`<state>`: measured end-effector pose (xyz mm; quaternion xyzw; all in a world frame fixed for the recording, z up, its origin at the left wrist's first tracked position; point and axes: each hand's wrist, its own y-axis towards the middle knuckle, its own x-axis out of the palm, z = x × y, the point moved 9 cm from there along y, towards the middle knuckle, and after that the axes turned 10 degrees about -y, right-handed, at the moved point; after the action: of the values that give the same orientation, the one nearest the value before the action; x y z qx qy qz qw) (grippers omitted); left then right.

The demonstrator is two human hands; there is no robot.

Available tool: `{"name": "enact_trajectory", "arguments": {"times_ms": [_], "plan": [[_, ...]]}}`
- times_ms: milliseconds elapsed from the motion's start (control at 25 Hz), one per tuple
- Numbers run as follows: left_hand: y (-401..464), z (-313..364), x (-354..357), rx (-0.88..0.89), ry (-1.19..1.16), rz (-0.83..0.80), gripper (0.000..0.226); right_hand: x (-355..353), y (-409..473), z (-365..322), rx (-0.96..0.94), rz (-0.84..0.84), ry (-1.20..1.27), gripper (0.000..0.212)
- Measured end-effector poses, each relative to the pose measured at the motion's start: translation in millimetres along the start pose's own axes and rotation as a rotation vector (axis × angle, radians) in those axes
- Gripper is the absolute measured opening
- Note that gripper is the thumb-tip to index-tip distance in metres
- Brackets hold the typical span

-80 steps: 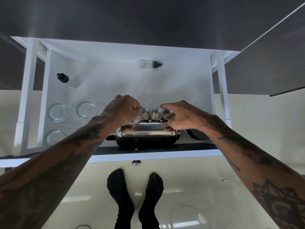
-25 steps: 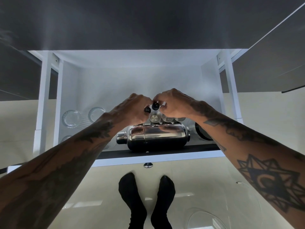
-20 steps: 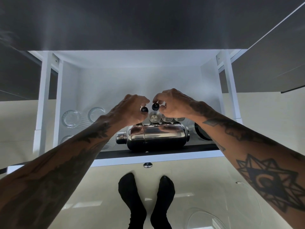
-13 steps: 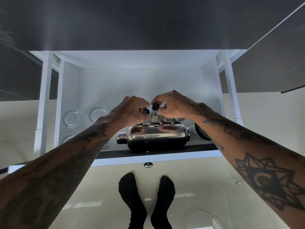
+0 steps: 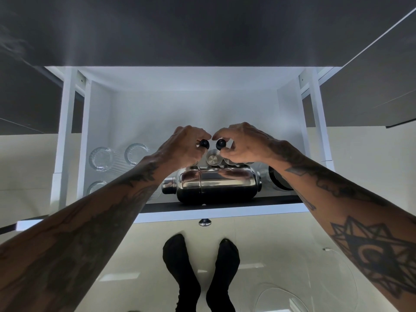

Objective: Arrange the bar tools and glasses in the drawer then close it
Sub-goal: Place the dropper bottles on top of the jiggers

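Observation:
The white drawer (image 5: 99, 122) stands pulled out below me. A chrome cocktail shaker (image 5: 216, 184) lies on its side along the front wall. Just behind it sit small steel jiggers (image 5: 213, 157). My left hand (image 5: 182, 147) pinches a small dropper bottle by its black cap (image 5: 204, 144). My right hand (image 5: 242, 143) holds a second dropper bottle, black cap (image 5: 221, 143) toward the first. Both caps hover side by side over the jiggers. The bottles' clear bodies are mostly hidden by my fingers.
Clear ribbed glasses (image 5: 101, 158) (image 5: 135, 153) stand at the drawer's left, another (image 5: 98, 186) partly behind my left forearm. A black-rimmed round item (image 5: 278, 182) sits at the front right. A dark countertop (image 5: 202, 30) overhangs the back. A chrome knob (image 5: 204, 222) and my socked feet (image 5: 200, 266) are below.
Since 3.2 s ago both dropper bottles left the drawer's back and left side and are in my hands. Over the last second the hands sank slightly toward the jiggers.

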<state>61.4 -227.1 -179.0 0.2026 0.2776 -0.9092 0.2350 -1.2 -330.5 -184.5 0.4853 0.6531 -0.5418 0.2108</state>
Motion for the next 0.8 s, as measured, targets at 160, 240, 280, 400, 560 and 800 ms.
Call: {"name": "enact_trajectory", "arguments": {"times_ms": [160,240,280,400,560,800], "plan": [[5,2,6,0.002,0.02,-0.038,0.047,2,-6,3,0.001,-0.004,-0.005,0.039],[4,1,9,0.0,0.064,-0.066,0.05,2,-7,2,-0.005,-0.002,0.004,0.039],[4,1,10,0.001,0.083,-0.072,0.05,2,-8,2,-0.004,-0.001,0.009,0.041],[2,0,6,0.013,0.127,-0.07,0.052,1,-7,1,0.01,-0.018,0.036,0.048],[-8,15,-5,0.028,0.138,-0.029,0.058,-11,-23,16,0.086,-0.035,0.149,0.06],[-28,80,8,-0.103,-0.177,0.175,0.022,-51,-100,120,0.399,-0.096,-0.111,0.041]]}}
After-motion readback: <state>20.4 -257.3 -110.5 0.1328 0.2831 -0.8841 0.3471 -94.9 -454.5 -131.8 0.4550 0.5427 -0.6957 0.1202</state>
